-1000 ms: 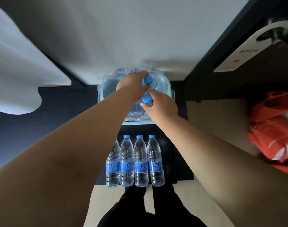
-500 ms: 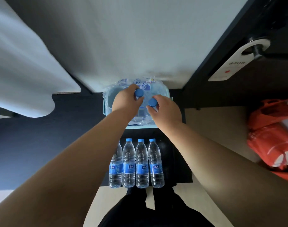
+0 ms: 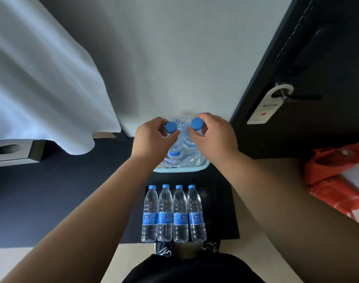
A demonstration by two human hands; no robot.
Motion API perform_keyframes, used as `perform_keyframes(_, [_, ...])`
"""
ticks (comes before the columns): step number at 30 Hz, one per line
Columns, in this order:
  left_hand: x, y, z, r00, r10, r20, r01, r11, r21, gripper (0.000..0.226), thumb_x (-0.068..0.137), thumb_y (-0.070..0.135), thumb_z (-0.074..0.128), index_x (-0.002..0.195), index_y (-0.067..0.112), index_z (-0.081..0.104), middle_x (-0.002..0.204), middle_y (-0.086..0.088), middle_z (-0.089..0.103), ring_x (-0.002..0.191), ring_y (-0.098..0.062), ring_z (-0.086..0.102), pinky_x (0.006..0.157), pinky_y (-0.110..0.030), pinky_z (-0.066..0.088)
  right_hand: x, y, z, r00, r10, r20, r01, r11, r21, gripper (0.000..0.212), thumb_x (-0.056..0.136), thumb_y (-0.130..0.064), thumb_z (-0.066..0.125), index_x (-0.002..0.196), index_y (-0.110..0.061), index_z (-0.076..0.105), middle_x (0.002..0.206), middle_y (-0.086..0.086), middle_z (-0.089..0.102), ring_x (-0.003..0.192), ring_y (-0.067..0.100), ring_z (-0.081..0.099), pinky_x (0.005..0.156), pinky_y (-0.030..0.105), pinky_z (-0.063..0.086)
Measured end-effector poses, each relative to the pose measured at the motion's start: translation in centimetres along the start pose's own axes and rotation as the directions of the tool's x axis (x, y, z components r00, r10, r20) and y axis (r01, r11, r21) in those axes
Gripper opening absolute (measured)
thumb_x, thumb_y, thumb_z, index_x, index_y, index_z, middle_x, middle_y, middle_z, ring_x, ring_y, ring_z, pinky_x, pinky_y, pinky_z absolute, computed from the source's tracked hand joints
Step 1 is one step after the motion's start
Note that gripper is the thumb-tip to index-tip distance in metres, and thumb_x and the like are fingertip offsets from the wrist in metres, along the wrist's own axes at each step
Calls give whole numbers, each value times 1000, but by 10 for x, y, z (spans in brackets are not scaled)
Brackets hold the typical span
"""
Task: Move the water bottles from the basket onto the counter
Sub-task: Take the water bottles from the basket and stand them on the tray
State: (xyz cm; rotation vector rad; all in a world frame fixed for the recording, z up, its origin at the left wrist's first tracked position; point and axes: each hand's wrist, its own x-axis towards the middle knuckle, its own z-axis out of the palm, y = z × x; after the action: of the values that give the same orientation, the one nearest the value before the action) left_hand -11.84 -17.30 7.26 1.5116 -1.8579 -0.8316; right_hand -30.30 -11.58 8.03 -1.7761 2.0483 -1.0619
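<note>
Bottles in both hands, one each, pinched at the neck just under the blue cap. Left hand (image 3: 154, 137) grip is clenched on the left bottle (image 3: 173, 154); right hand (image 3: 213, 135) grip is clenched on the right bottle (image 3: 188, 145). Both hang roughly upright, long axis running down from the caps, bodies over the basket (image 3: 182, 169), whether clear of it I cannot tell.

Basket sits at the far edge of the dark surface (image 3: 72, 201), against the wall. Four bottles (image 3: 173, 215) already stand in a tight row at the near edge, directly toward the person from the basket. So the drop zone lies straight back toward the body and down from both grips. Row leaves free space on its right side; right hand is nearer that. Left end looks tighter.

Bottles are clear plastic, ribbed, blue label band, blue screw cap. More wrapped bottles look packed in the basket beneath, count unclear.

Judgement: neck pinch lets the body swing, so set bases flat to avoid toppling the row.
</note>
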Motion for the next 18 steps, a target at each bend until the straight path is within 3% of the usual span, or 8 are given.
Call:
perform_keyframes(4, [-25, 11, -12, 998, 64, -14, -64, 998, 7, 16, 80, 37, 82, 88, 32, 68, 71, 13, 63, 64, -2, 56, 56, -12, 41, -20, -14, -14, 1000, 19, -14, -19, 1000, -13, 20, 87, -31, 78, 93, -14, 69, 74, -1, 61, 68, 22, 56, 62, 41, 51])
perform_keyframes(9, [-57, 6, -17, 994, 84, 65, -88, 994, 68, 17, 78, 41, 79, 86, 35, 65, 70, 14, 62, 65, -3, 58, 55, -12, 39, -48, -13, -27, 993, 65, 93, -60, 996, -59, 20, 84, -33, 78, 85, -17, 66, 67, -5, 58, 61, 20, 56, 54, 37, 48])
perform_keyframes(15, [-94, -44, 7, 968, -116, 221, 88, 987, 133, 19, 77, 44, 79, 82, 32, 65, 65, 10, 63, 60, -9, 60, 51, -23, 50, -89, 14, -12, 925, 190, 329, -146, 977, -154, 22, 85, -38, 76, 81, -21, 62, 71, -5, 61, 64, 17, 59, 56, 37, 51])
perform_keyframes(18, [-112, -72, 22, 929, -216, 302, 157, 965, 208, 20, 76, 43, 77, 74, 30, 62, 63, 10, 62, 57, -7, 57, 48, -17, 40, -112, 33, 0, 875, 293, 387, -217, 949, -228, 21, 84, -40, 70, 79, -22, 61, 71, -3, 62, 65, 18, 61, 59, 41, 55])
